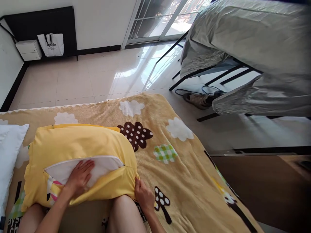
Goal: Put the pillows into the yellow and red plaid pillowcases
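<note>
A yellow pillowcase [80, 139] lies across the bed in front of my knees, with a white pillow [104, 166] inside it. The pillow shows through a long slit in the upper side, and a patch of printed pattern is visible near the slit's left end. My left hand [81, 176] rests on the white pillow within this opening, fingers stretched out flat. At the near right corner, my right hand [145, 195] pinches the pillowcase's edge between thumb and fingers. The part of the pillow under the yellow cloth is hidden.
A tan patterned blanket [155, 174] covers the bed. Another white pillow [9, 152] lies at the left edge. Beyond are a bag [52, 47] on a black headboard-like frame, a shoe [198, 99] on the floor, and dark-legged furniture under a grey plastic cover [255, 42].
</note>
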The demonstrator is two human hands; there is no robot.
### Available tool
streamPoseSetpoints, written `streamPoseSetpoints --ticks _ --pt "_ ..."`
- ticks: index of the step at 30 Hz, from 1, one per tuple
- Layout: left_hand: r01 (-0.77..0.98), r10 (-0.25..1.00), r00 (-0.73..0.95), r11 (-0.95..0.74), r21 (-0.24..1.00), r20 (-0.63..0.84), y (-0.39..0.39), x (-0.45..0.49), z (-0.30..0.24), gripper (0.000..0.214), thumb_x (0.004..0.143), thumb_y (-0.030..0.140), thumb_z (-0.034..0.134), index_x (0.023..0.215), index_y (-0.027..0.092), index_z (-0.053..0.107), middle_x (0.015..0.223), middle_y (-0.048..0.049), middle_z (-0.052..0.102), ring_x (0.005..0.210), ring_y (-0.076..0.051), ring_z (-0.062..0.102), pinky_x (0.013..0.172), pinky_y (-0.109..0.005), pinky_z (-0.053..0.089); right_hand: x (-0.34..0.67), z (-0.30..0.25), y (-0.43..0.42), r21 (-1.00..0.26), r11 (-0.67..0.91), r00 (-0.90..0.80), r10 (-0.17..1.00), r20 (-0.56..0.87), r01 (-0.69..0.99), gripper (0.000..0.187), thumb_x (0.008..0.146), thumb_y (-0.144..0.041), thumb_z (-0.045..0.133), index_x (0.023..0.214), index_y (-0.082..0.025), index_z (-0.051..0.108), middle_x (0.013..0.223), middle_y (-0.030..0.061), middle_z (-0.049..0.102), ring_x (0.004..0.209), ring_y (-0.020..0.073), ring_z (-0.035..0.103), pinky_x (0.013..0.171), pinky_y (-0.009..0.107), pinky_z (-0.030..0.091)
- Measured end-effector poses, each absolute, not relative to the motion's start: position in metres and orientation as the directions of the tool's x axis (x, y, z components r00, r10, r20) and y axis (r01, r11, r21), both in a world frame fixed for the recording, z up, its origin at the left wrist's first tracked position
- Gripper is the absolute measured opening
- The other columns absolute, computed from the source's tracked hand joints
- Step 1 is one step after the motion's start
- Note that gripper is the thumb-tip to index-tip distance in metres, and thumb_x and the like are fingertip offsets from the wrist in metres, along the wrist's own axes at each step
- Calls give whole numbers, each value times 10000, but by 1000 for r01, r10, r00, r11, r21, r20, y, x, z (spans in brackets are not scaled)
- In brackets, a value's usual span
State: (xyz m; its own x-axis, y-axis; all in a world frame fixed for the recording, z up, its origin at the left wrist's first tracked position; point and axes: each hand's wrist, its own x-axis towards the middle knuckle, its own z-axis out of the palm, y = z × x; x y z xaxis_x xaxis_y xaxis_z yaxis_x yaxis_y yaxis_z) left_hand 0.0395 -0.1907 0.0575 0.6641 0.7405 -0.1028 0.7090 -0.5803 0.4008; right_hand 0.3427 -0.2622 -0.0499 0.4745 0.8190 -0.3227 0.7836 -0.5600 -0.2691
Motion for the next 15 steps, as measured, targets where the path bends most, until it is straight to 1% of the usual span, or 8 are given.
streamPoseSetpoints --ticks 2,3,5,6,8,10,12,15 --pt "731 752 645 -557 394 -135 -198 25 47 456 985 255 333 1416 224 479 1446 -59 536 1350 -177 478 1162 -456 368 352 -46 -266 -239 -564 482 813 -326 791 303 920 -318 395 793 -185 636 625 73 593 624 261 618 582 322 385" --pt "732 757 642 -556 393 -123 -203 19 44 438 984 257 347 1389 228 510 1412 -57 571 1326 -175 502 1157 -446 372 355 -41 -264 -238 -558 485 820 -304 795 287 911 -321 408 814 -180 639 680 91 615 680 273 628 620 339 405" --pt "738 777 626 -559 379 -74 -213 17 44 411 968 238 377 1335 219 561 1309 -72 648 1243 -189 569 1118 -426 412 353 -23 -251 -289 -510 480 860 -174 810 271 891 -329 425 939 -167 637 891 146 655 876 304 630 750 392 437" --pt "742 781 622 -566 359 -55 -215 22 47 406 952 216 391 1314 200 575 1226 -91 687 1168 -204 612 1070 -419 452 347 -10 -242 -345 -447 450 890 -74 826 298 881 -341 435 1039 -165 616 1021 167 645 990 314 605 826 417 432" --pt "748 772 633 -593 297 -52 -209 44 57 415 907 176 418 1289 152 579 1016 -115 723 970 -231 666 921 -409 529 329 18 -219 -453 -232 322 938 132 861 435 863 -386 472 1243 -179 522 1227 171 578 1157 312 527 945 442 393" --pt "750 760 646 -617 237 -66 -192 72 69 404 873 153 435 1248 130 584 892 -108 699 850 -242 654 804 -397 550 305 44 -192 -480 -39 181 950 254 876 535 850 -399 509 1343 -201 449 1294 151 536 1203 298 487 997 439 358" --pt "739 752 659 -641 205 -25 -169 99 80 351 871 140 434 1178 141 604 959 -116 683 904 -243 637 819 -388 542 285 60 -164 -456 -41 193 937 292 889 501 840 -336 498 1317 -184 486 1208 151 563 1135 299 509 967 438 366" --pt "661 680 731 -726 190 54 -139 126 88 328 895 139 427 1171 148 605 1260 -143 614 1181 -240 563 1001 -376 474 274 63 -131 -488 -152 319 905 281 859 387 820 -257 455 1170 -147 582 994 131 612 953 277 551 858 397 407"
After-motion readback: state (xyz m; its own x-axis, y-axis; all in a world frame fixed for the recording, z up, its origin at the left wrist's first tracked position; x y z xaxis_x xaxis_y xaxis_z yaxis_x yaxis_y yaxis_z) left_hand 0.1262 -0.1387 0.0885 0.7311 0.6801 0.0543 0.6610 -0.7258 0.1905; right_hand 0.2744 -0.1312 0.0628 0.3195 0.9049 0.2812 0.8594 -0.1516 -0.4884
